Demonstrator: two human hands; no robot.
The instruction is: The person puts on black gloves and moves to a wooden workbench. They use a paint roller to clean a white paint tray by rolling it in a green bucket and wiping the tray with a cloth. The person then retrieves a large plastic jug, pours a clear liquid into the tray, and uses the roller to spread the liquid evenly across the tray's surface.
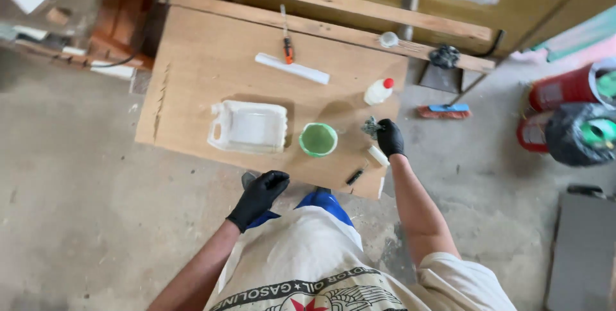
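Plywood board [212, 67] on concrete. Right hand [389, 138] is closed on a grey rag [371, 127]: judged soft, light, best pinched anywhere. Left hand [260, 197] is held loosely curled, empty; green bowl [318, 139] between hands.

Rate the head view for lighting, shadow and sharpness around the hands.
Head view: soft, even daylight, no glare; the green bowl and cut white jug cast faint shadows on the board; both gloved hands, left hand and right hand, are reasonably sharp; frame edges are softer and bent by wide-angle distortion.
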